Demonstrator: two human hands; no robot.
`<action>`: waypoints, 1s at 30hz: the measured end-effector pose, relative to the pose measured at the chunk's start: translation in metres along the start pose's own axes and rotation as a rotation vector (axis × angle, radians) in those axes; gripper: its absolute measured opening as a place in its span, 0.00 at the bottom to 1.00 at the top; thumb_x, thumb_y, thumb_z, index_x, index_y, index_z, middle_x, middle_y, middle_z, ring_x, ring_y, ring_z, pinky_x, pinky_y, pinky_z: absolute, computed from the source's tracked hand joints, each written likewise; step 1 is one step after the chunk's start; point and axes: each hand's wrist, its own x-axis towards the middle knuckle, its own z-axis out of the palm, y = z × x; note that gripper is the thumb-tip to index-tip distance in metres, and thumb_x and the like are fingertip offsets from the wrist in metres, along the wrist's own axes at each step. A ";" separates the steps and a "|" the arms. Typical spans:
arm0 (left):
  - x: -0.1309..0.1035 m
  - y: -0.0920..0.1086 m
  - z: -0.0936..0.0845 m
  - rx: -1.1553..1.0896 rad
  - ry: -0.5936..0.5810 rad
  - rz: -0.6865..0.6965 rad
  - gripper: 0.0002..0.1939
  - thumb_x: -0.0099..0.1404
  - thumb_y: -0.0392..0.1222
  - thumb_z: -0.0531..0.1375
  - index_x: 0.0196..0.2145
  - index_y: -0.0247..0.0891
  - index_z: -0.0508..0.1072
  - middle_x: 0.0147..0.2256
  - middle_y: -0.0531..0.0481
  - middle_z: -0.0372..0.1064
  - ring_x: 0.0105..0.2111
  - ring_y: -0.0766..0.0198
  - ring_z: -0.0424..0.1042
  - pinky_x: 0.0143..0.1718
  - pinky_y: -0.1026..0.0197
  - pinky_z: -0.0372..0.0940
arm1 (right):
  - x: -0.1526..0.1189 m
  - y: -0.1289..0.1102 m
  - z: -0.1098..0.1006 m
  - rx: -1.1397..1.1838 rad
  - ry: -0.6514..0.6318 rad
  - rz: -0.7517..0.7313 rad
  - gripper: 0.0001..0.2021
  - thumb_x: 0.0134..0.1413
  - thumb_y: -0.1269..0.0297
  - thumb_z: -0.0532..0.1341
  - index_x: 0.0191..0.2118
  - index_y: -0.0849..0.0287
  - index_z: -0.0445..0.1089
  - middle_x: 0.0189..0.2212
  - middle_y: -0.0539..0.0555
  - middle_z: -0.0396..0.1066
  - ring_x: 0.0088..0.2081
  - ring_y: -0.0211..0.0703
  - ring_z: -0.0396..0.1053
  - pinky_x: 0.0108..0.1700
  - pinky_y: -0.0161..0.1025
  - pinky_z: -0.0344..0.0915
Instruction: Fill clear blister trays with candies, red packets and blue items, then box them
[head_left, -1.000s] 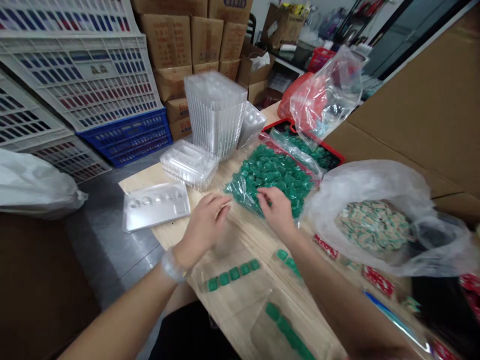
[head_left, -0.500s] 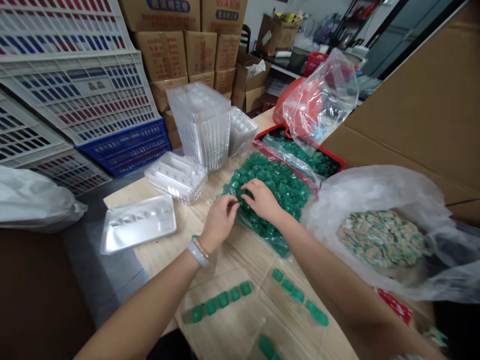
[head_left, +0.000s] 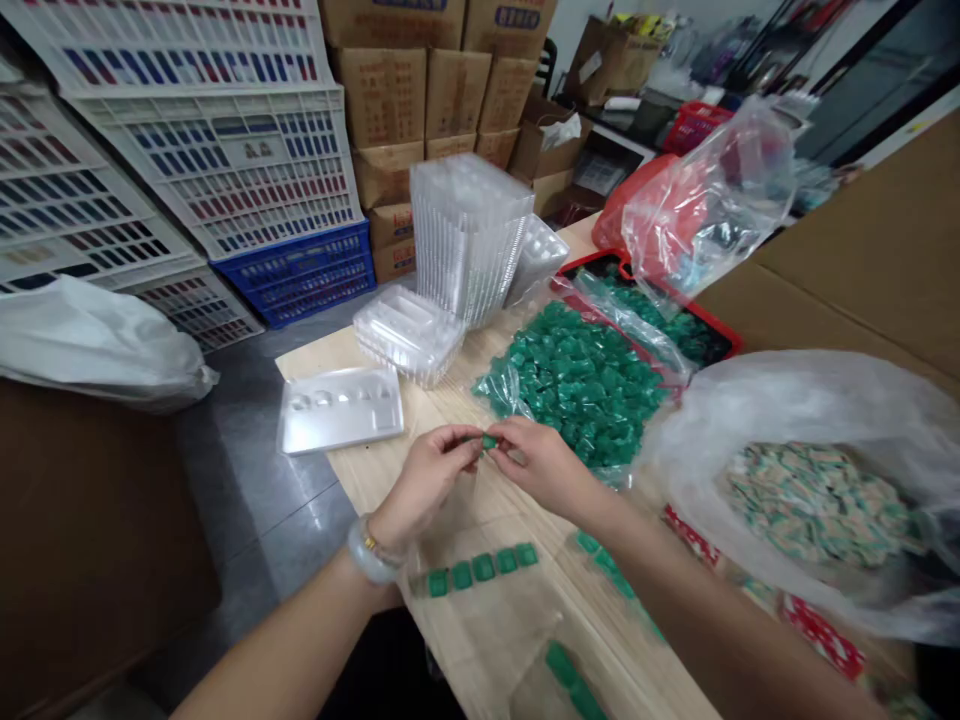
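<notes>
Wooden table [head_left: 499,505], two hands [head_left: 427,480] pinching one green piece [head_left: 489,441], five green squares [head_left: 484,567] nearby

No text read with certainty. Upper cardboard boxes [head_left: 502,30]: pale characters on blue ovals, blurred; left oval cut by frame edge. Stacked boxes below [head_left: 382,100]: reddish print, characters illegible. White crate [head_left: 225,165]: small paired emblem on front panel, detail unclear.

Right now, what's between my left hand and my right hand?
A small green piece, held by the left hand and right hand, in the head view.
</notes>
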 end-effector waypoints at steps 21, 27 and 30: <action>-0.029 -0.041 -0.039 0.109 0.093 0.038 0.16 0.54 0.34 0.53 0.40 0.34 0.72 0.37 0.47 0.71 0.29 0.67 0.67 0.34 0.63 0.64 | 0.077 0.003 0.059 -0.544 -0.244 0.111 0.09 0.52 0.69 0.54 0.34 0.64 0.70 0.34 0.59 0.66 0.36 0.41 0.65 0.40 0.35 0.60; -0.030 -0.041 -0.039 0.037 0.118 0.057 0.16 0.55 0.37 0.54 0.43 0.32 0.67 0.32 0.47 0.70 0.23 0.71 0.64 0.29 0.65 0.62 | 0.069 0.008 0.048 -0.255 -0.058 0.184 0.15 0.46 0.69 0.59 0.43 0.63 0.66 0.33 0.56 0.67 0.33 0.39 0.65 0.38 0.36 0.61; -0.034 -0.034 -0.037 -0.014 0.084 0.051 0.13 0.54 0.37 0.56 0.39 0.32 0.69 0.32 0.48 0.69 0.25 0.71 0.65 0.30 0.66 0.62 | 0.037 -0.002 0.037 0.000 0.176 0.193 0.09 0.49 0.68 0.56 0.38 0.61 0.68 0.31 0.54 0.67 0.31 0.37 0.64 0.36 0.36 0.61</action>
